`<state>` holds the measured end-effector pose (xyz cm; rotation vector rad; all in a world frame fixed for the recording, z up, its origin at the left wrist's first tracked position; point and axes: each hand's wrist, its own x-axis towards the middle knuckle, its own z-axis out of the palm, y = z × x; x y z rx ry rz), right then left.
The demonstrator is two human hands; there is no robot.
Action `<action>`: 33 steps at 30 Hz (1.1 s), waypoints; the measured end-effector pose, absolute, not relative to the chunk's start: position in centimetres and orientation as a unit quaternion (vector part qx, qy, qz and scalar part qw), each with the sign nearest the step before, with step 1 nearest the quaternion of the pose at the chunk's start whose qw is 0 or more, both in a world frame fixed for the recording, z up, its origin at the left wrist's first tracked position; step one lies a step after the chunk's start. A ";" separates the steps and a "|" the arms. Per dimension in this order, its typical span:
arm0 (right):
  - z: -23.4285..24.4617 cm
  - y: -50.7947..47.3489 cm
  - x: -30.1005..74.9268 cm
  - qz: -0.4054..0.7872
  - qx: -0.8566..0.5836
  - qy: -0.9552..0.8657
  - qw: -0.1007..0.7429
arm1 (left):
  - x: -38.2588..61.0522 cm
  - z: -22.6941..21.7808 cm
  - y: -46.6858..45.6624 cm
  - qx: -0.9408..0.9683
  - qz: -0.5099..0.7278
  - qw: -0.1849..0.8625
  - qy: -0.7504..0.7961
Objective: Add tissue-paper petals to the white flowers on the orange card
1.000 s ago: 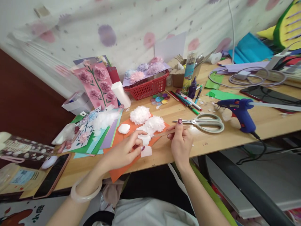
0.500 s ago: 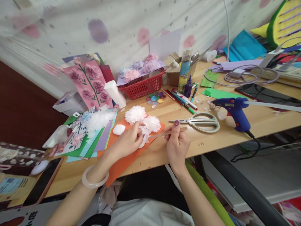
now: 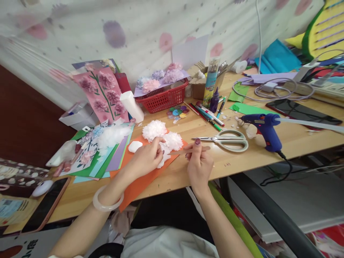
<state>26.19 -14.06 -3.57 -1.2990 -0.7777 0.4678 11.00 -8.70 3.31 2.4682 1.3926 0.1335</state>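
My left hand [image 3: 147, 156] is closed, fingers curled and pinching the edge of a white ruffled paper flower [image 3: 165, 156] over an orange sheet [image 3: 142, 186]. In my right hand [image 3: 199, 167] a flat wooden craft stick [image 3: 180, 152] is gripped under the thumb. The stick's left end points at the flower; whether it touches cannot be made out. Two more fluffy white flowers, one at the back [image 3: 154, 129] and one at the right [image 3: 173, 140], sit beside it. A small stack of white paper pieces [image 3: 135, 146] lies left of them.
Scissors [image 3: 223, 140] lie right of the flowers, a blue hot glue gun [image 3: 264, 125] beyond. Pens [image 3: 211, 116], a purple bottle [image 3: 214, 101] and a red basket [image 3: 163, 99] stand behind. Coloured paper [image 3: 113, 157] and a phone [image 3: 47, 204] are at left.
The view has shifted slightly. My right hand and the wooden stick have moved a little left, the stick now lying flatter. My left hand keeps its place at the white flower.
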 end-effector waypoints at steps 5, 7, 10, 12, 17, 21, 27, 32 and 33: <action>-3.8 -13.5 26.4 0.236 -0.597 -0.406 0.651 | 11.0 3.4 -9.0 0.857 0.068 0.136 0.492; -3.9 -13.5 26.4 0.242 -0.600 -0.414 0.640 | 10.4 3.2 -9.5 0.849 0.093 0.123 0.505; -3.9 -13.5 26.4 0.247 -0.601 -0.425 0.630 | 8.6 2.1 -11.0 0.822 0.145 0.089 0.543; -4.0 -13.6 26.4 0.248 -0.603 -0.430 0.625 | 7.2 0.6 -12.1 0.805 0.172 0.062 0.565; -4.0 -13.6 26.2 0.240 -0.601 -0.455 0.611 | 4.9 -3.8 -14.0 0.783 0.121 -0.043 0.609; -4.1 -13.7 26.1 0.230 -0.599 -0.487 0.593 | 4.8 -5.4 -14.3 0.782 0.049 -0.077 0.617; -4.2 -13.7 25.9 0.221 -0.597 -0.522 0.568 | 5.1 -4.6 -14.4 0.782 0.038 -0.058 0.620; -4.2 -13.6 25.9 0.243 -0.584 -0.533 0.562 | 5.2 -4.2 -14.5 0.782 0.025 -0.044 0.621; -4.1 -13.6 26.0 0.249 -0.581 -0.532 0.563 | 5.2 -4.2 -14.4 0.783 0.023 -0.042 0.621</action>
